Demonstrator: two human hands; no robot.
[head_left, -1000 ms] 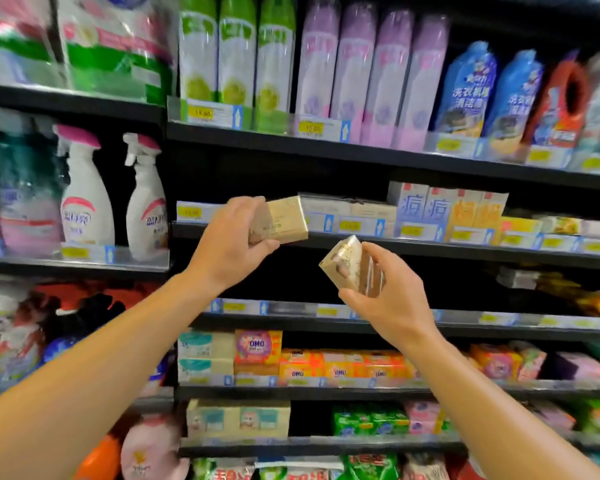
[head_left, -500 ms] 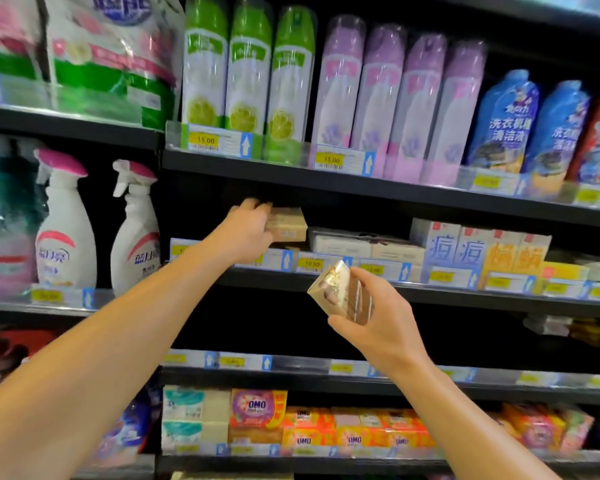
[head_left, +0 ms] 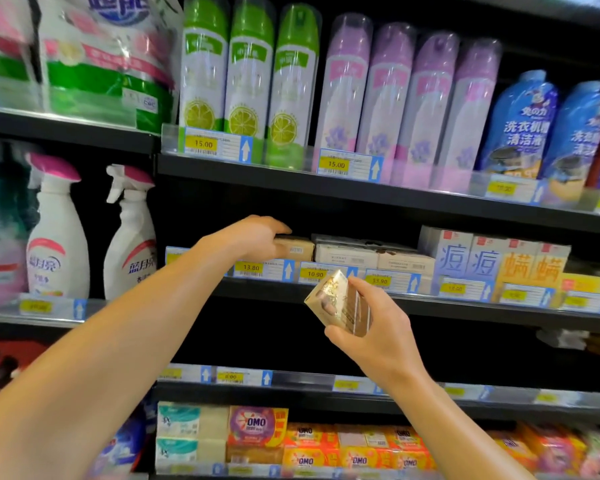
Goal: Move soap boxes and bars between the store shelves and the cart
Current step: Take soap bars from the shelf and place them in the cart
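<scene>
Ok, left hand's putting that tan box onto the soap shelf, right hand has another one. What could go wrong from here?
The left hand grips the tan soap box at the shelf front, tight beside the pale boxes; pushing it in could shove them or leave it overhanging the price rail.

The right hand pinches the gold soap box tilted in mid-air; that grip might slip.

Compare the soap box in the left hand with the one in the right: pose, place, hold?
The left soap box lies flat on the shelf; the right soap box is tilted in mid-air below the shelf edge. The left hand covers its box from the side; the right hand pinches its box from beneath. Both are beige cartons.
</scene>
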